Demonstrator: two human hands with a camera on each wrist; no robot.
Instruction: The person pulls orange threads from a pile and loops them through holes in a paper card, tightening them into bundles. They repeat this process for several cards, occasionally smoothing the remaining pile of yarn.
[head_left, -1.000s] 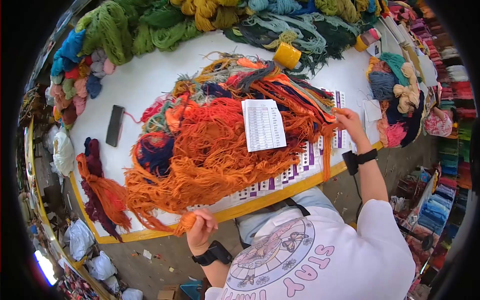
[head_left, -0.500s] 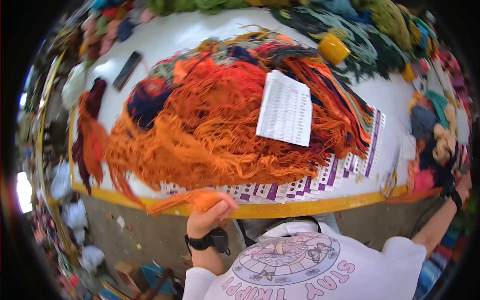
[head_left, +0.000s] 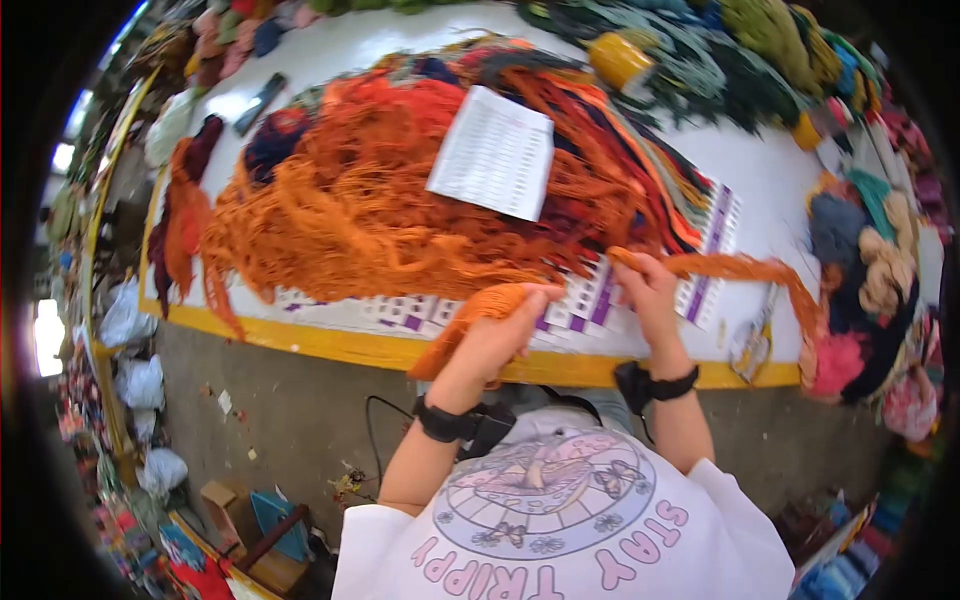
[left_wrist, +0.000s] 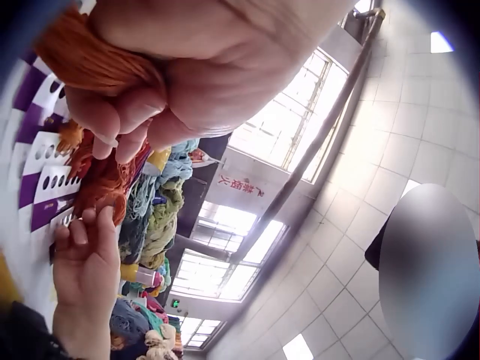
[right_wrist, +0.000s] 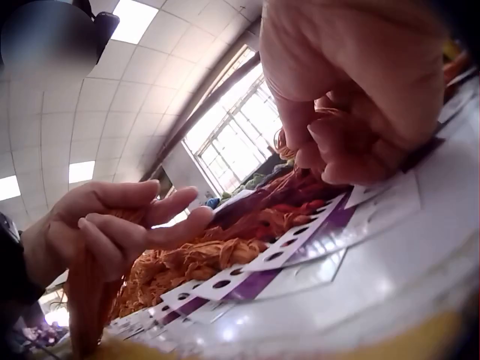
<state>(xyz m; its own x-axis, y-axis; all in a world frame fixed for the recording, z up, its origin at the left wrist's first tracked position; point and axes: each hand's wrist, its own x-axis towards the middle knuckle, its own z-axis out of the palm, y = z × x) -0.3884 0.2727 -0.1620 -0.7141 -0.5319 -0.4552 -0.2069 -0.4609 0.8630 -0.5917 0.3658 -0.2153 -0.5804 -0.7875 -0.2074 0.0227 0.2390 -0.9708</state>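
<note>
A: Hands?
B: My left hand, centre of the head view, curls round an orange hank. My right hand, right of centre, pinches an orange strand trailing toward the right side.
A: Nearby?
B: Big yarn pile centre-left, printed sheet on top, upper centre. Purple-and-white cards along its near edge. Yellow table edge below.
</note>
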